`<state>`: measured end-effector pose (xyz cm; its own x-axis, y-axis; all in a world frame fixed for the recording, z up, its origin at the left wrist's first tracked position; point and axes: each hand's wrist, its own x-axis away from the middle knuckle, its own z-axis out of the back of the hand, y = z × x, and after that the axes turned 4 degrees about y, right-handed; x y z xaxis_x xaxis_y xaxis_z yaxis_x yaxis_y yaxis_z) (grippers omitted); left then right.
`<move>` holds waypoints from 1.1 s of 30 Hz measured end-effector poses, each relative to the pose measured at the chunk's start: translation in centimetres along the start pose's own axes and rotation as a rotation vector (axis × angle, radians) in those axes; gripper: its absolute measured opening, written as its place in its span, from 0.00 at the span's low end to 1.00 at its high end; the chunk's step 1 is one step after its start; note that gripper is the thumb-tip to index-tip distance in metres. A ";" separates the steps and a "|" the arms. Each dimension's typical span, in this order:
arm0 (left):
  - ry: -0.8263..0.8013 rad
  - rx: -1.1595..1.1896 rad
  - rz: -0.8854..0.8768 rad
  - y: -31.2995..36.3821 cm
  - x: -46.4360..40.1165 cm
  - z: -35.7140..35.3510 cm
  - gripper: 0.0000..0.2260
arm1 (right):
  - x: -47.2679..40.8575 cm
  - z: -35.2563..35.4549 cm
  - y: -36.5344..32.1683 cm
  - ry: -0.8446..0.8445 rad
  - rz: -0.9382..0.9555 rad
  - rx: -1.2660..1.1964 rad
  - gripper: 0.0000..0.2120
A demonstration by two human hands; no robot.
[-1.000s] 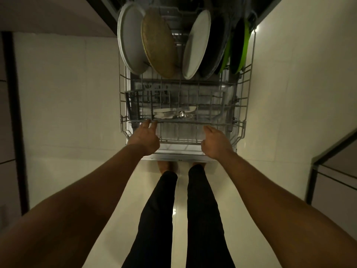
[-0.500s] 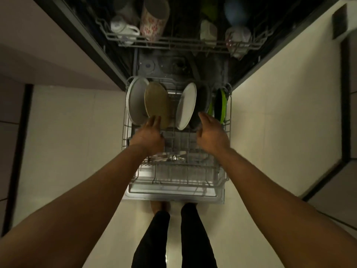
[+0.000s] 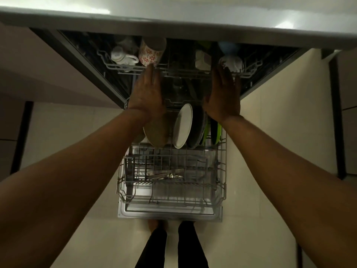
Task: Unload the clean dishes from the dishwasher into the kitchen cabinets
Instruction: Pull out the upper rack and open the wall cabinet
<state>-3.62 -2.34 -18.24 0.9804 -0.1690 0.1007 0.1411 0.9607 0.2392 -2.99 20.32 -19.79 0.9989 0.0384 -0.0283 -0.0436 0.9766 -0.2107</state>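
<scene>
The dishwasher stands open with its lower rack [image 3: 173, 192] pulled out over the door. Upright in it are a tan plate [image 3: 157, 132], a white plate [image 3: 182, 125], dark plates [image 3: 197, 124] and green-rimmed ones [image 3: 217, 132]; cutlery [image 3: 166, 176] lies near the front. The upper rack [image 3: 185, 71] inside holds a white cup [image 3: 120, 57], a floral mug [image 3: 151, 52] and another white cup [image 3: 230, 61]. My left hand [image 3: 147, 93] and my right hand [image 3: 224, 93] reach up with straight fingers, fingertips at the upper rack's front edge, holding nothing.
A pale countertop edge [image 3: 173, 18] overhangs the dishwasher. Cabinet fronts [image 3: 48, 74] flank it on both sides. The light tiled floor [image 3: 270, 151] surrounds the open door [image 3: 170, 215]. My feet [image 3: 154, 225] stand right at the door's front edge.
Both hands rose from the lower rack's front edge, past the plates, up to the upper rack. The view tilted up, bringing the countertop into sight.
</scene>
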 end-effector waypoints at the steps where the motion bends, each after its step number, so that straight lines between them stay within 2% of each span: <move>1: -0.018 -0.028 0.001 -0.1 -0.6 0.1 0.45 | -0.3 -0.1 0.3 -0.024 0.007 0.017 0.37; 6: -0.131 -0.122 0.025 -0.8 -2.2 0.0 0.45 | -0.8 -1.1 1.2 -0.105 0.029 0.059 0.42; 11: -0.070 -0.178 0.002 -0.6 -2.7 0.4 0.42 | -0.9 -0.3 1.0 -0.130 0.021 0.080 0.43; 19: -0.126 -0.276 -0.001 0.1 -1.8 0.9 0.38 | -0.1 0.5 0.8 -0.157 0.003 0.057 0.39; 28: -0.180 -0.267 0.024 0.8 2.8 1.0 0.34 | 4.6 0.8 0.1 -0.206 -0.042 0.054 0.37; 33: -0.231 -0.273 0.033 1.3 5.9 1.0 0.32 | 8.9 0.6 -0.1 -0.104 -0.005 -0.001 0.37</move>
<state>2.26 -2.29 -16.32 0.9326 -0.1525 0.3270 0.1720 0.9846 -0.0314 5.92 20.72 -19.49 0.9957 0.0554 0.0739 -0.0387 0.9767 -0.2111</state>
